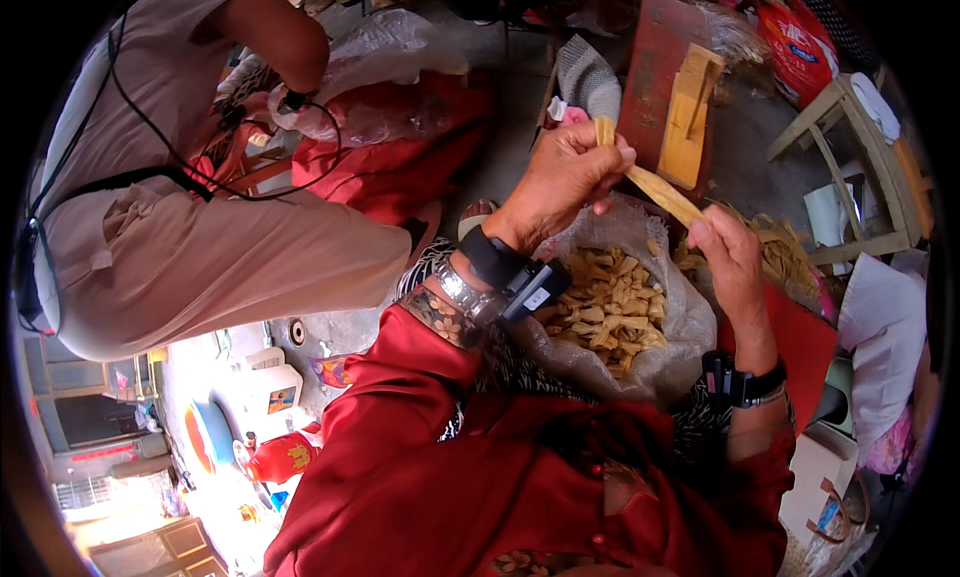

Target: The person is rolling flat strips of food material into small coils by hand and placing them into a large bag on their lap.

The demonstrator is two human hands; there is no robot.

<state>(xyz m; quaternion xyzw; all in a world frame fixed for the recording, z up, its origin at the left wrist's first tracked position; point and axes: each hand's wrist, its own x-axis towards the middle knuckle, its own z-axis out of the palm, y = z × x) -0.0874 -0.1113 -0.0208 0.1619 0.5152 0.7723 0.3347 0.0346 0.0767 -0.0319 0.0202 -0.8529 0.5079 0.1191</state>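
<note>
A pale yellow strip, like tofu skin [660, 190], stretches slantwise between my two hands. My left hand [560, 184] is closed on its upper end, and a short loop of the strip sticks up above the fingers. Lower and to the right, my right hand [733, 262] pinches the other end between thumb and fingers. Beneath both hands stands an open whitish plastic sack [692, 312]. Many short, folded or knotted yellow pieces [610, 302] fill it. More loose strips [785, 257] lie in a heap beyond my right hand.
A red board [648, 72] with a long yellow bundle [690, 117] on it lies ahead. At the right stands a wooden frame [848, 167]. Another person [200, 237] is close on the left, beside red cloth [390, 137]. A red package [797, 49] sits far right.
</note>
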